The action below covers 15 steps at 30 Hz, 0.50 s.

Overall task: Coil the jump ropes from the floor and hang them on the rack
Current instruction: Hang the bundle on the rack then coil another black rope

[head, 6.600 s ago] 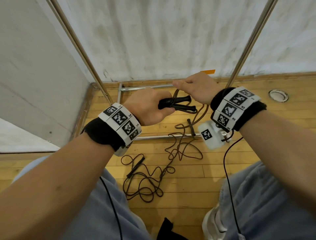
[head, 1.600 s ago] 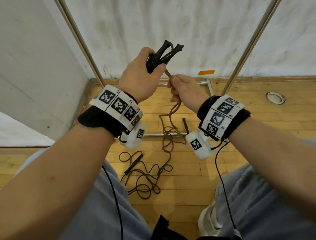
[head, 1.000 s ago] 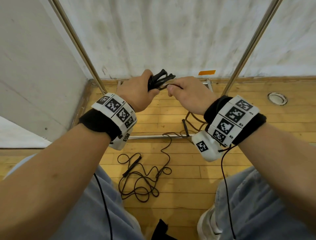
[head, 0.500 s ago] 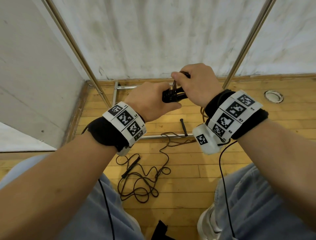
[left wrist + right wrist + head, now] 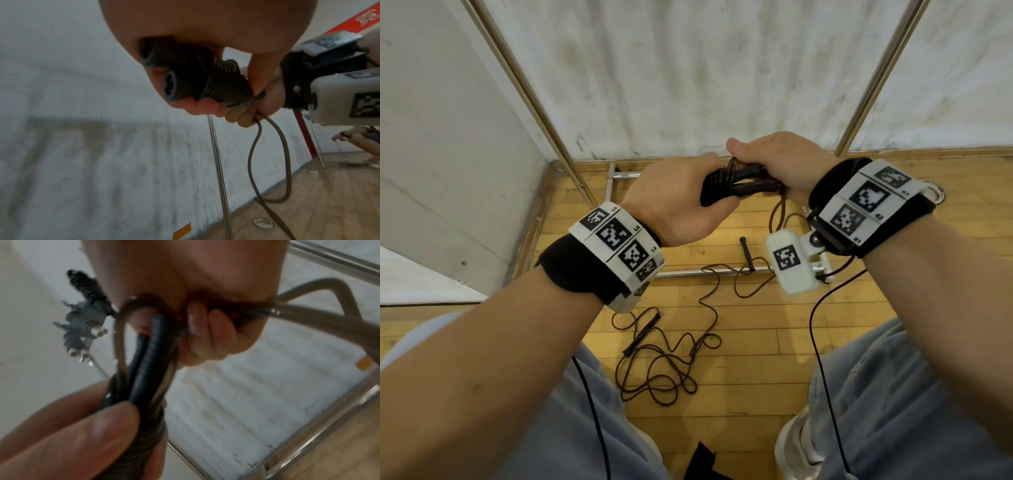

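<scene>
Jump ropes: one partly coiled in hand, one loose on floor.
Held jump rope (image 5: 736,185): two black handles side by side, dark cord wound tight round them, free tail hanging in a loop to the wood floor. Second jump rope (image 5: 664,356): tangled heap on the floor, thin black handle at its left. Rack (image 5: 873,85): steel uprights, base rail behind the heap.

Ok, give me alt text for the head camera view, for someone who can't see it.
Left hand grips the black jump rope handles while the right hand wraps cord around them. More cord and another handle lie tangled on the wooden floor below, between two metal rack poles.
</scene>
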{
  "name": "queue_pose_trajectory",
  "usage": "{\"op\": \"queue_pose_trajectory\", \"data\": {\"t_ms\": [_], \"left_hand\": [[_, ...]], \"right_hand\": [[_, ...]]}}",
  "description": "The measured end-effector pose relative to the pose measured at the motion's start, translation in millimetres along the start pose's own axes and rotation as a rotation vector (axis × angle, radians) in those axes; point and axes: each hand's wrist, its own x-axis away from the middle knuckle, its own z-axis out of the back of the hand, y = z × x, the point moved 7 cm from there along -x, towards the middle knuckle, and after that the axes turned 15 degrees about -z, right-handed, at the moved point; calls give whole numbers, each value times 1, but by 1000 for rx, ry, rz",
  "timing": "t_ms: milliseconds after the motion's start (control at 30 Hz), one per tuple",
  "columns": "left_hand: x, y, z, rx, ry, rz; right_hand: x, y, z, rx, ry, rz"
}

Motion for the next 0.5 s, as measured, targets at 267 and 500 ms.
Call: {"op": "queue_pose_trajectory", "data": {"t_ms": [267, 500], "left_hand": [[4, -7, 19, 248, 226, 119], [4, -20, 18, 258, 323, 220]], "right_hand": [[-7, 11, -25, -569, -342, -2], [3, 1, -26, -79, 208, 219]]}}
